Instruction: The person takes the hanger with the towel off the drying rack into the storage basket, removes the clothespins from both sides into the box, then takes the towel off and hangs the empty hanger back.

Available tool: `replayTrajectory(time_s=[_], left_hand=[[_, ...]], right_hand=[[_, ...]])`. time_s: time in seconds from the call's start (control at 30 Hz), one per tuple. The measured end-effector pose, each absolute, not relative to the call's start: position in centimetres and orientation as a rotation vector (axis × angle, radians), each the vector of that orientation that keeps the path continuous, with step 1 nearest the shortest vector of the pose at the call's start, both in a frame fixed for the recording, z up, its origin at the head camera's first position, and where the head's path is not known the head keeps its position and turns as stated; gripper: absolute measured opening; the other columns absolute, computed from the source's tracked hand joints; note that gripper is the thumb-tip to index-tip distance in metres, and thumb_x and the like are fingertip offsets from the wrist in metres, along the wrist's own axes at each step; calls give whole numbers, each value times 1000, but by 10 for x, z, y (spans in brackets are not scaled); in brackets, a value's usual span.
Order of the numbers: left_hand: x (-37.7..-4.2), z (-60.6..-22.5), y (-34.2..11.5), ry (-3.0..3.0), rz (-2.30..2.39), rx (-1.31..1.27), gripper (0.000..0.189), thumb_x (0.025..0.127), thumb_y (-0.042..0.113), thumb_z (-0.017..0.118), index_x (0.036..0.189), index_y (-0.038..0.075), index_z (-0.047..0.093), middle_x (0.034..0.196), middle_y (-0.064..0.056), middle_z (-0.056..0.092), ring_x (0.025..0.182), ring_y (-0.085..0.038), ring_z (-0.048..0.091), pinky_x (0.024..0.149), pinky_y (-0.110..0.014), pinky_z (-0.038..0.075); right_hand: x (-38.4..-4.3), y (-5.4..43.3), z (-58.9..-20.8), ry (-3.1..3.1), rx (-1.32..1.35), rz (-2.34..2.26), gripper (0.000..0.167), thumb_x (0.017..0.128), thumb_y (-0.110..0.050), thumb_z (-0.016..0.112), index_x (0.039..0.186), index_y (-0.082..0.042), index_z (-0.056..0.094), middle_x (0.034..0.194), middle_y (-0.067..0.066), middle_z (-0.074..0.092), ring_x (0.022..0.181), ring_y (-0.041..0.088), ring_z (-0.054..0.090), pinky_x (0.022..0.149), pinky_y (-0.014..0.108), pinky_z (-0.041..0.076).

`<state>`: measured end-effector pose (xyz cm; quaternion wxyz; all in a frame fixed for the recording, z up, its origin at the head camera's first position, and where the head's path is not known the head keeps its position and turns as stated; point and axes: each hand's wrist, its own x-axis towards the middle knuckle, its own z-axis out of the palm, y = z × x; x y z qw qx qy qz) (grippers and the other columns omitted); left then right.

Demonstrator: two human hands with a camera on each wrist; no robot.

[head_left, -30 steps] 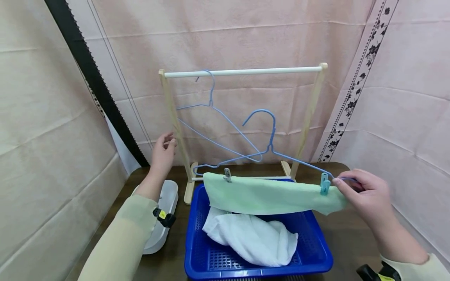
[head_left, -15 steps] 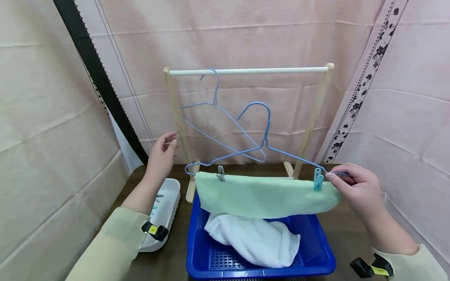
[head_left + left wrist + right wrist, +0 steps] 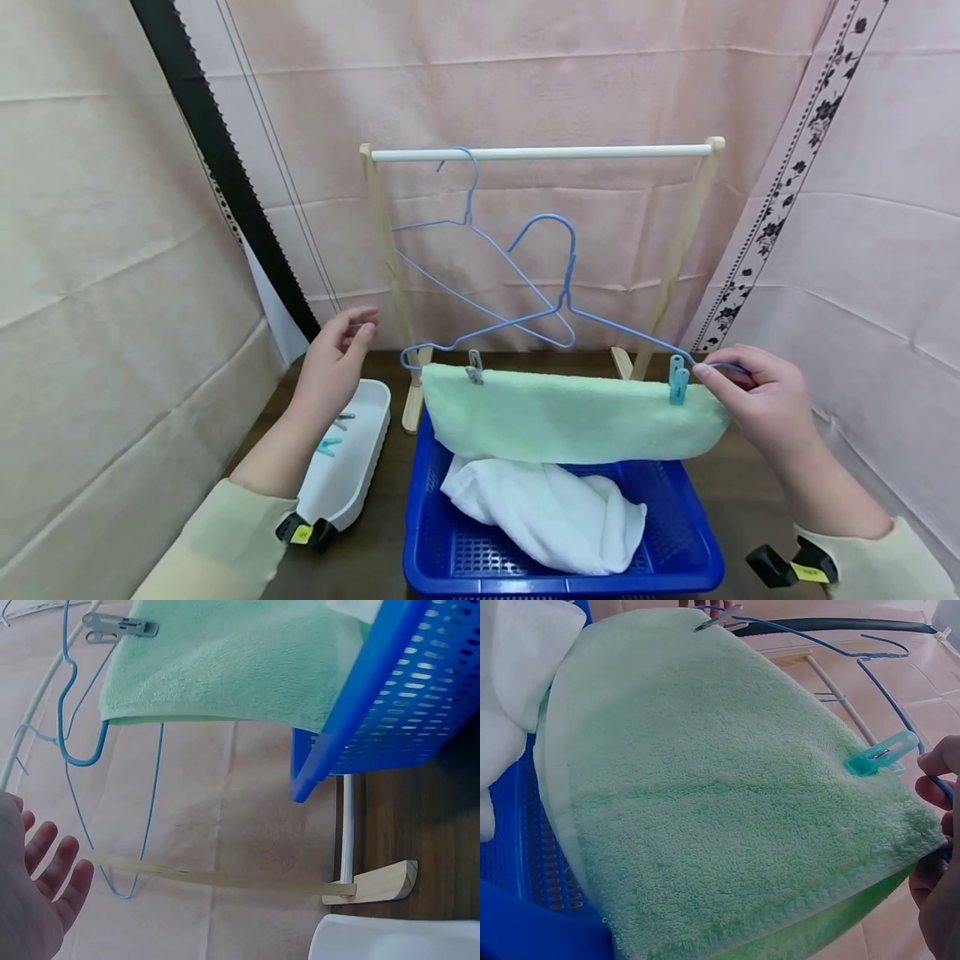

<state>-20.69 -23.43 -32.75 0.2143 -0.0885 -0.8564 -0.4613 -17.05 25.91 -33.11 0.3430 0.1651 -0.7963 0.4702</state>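
Note:
My right hand [image 3: 757, 396] pinches the right end of a blue wire hanger [image 3: 551, 307], its hook pointing up. Over the hanger's lower bar hangs a light green towel [image 3: 570, 417], fastened by a grey clothespin [image 3: 475, 367] on the left and a teal clothespin [image 3: 678, 380] on the right. The towel's lower edge is above a blue basket [image 3: 562, 582], where a white cloth [image 3: 551, 512] lies crumpled. My left hand [image 3: 330, 362] hovers with nothing in it, fingers loosely bent, left of the rack. In the left wrist view its fingers [image 3: 56, 870] are spread apart.
Behind the basket stands a wooden rack with a white top bar [image 3: 555, 153]. Another blue hanger [image 3: 487, 242] hangs bare near its left end. On the table's left is a white tray [image 3: 367, 450] with teal and grey clothespins. Cloth curtains enclose the table.
My left hand has drawn back and down, away from the rack's left post. The held hanger with the towel rose a little and shifted left against the rack.

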Motion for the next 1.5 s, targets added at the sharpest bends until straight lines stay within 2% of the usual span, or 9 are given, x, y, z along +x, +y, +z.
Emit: replayTrajectory(time_s=[0.17,0.6,0.97,1.13,1.33,1.5], left_hand=[[-195,-327,-234,-2392,-1226,-282,44,105,41,44,139,14,53,132,-6,58,118,-26,55,98,-50,44],[-175,-324,-229,-2385,-1159,-316,42,106,39,42,136,12,55,132,-7,58,119,-27,55,97,-53,47],[-173,-327,-219,-2346,-1106,-399,34,106,34,48,128,13,62,123,-1,63,106,-16,59,87,-39,49],[-171,-326,-210,-2371,-1080,-448,33,105,34,49,128,14,63,121,0,62,101,-16,59,84,-40,51],[-167,-323,-199,-2433,-1002,-518,32,104,33,52,130,16,62,121,1,62,100,-17,59,73,-37,55],[-167,-321,-190,-2470,-835,-576,32,102,27,56,133,17,61,117,2,64,99,-14,60,76,-32,54]], right_hand=[[-173,258,-330,-2079,396,1238,13,78,11,75,83,-1,72,71,-14,62,58,3,47,51,14,39],[-176,250,-327,-2042,419,1292,13,78,14,74,82,2,71,63,-11,58,53,3,44,48,16,37],[-177,244,-326,-2048,410,1282,11,78,12,75,82,2,70,66,-12,59,55,3,46,49,14,40],[-177,241,-327,-2041,419,1300,11,79,12,74,82,2,70,64,-10,57,53,4,43,47,16,38],[-177,236,-326,-2045,426,1324,10,80,13,72,83,3,70,66,-10,58,53,5,43,47,17,38],[-178,234,-325,-2051,420,1339,10,81,12,72,83,3,70,68,-11,60,54,5,45,48,16,40]])
